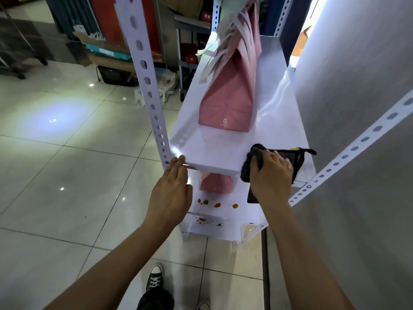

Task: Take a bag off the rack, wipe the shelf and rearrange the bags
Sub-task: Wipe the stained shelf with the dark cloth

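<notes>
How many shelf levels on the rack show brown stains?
2. The middle shelf has a row of brown spots in front of a pink bag; the lowest shelf has smaller smears. The top shelf looks clean, though the bags may hide some.

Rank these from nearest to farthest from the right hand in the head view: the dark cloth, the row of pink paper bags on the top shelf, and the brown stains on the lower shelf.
1. Dark cloth: gripped in the right hand, at the top shelf's front right edge.
2. Brown stains: on the lower white shelf, below and left.
3. Row of pink paper bags: on the top shelf, beyond the hand.

Items 2 and 3 are close to call.
</notes>
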### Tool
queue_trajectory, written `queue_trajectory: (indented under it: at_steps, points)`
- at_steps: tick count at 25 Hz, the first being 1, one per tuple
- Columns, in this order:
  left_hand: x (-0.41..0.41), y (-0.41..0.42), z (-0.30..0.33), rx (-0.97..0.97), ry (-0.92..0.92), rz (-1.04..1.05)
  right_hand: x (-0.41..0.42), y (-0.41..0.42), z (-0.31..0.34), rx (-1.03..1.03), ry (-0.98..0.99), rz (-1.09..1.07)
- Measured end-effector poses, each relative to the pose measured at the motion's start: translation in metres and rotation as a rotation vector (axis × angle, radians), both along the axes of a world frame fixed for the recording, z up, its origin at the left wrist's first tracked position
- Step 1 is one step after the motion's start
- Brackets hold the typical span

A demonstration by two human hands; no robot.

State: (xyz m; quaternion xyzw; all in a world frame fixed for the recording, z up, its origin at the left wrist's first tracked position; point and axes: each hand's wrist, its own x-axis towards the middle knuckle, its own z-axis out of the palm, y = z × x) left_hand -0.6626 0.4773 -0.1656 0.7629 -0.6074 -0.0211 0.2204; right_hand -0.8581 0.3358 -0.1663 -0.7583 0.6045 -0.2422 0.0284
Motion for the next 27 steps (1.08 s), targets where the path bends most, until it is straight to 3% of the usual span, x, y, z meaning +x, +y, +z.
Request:
queue_trajectory:
  at_steps: [6,12,16,21,27]
  points:
    - [-0.001,0.002,0.002,0.0,0.027,-0.008,0.01,-0.022,0.01,0.06,-0.025,-0.019]
    - [0.003,0.006,-0.006,0.001,0.031,-0.078,0.009,0.03,-0.01,-0.168,-0.109,0.081]
    - [0.009,0.008,-0.005,0.018,0.018,-0.126,0.016,0.0,0.003,-0.126,-0.102,0.01]
    - [0.013,0.011,-0.021,-0.026,-0.037,-0.179,0.024,0.027,-0.009,-0.148,-0.08,-0.074]
    - [0.012,0.004,-0.042,-0.104,-0.037,-0.178,-0.001,0.031,-0.025,-0.204,0.038,0.104]
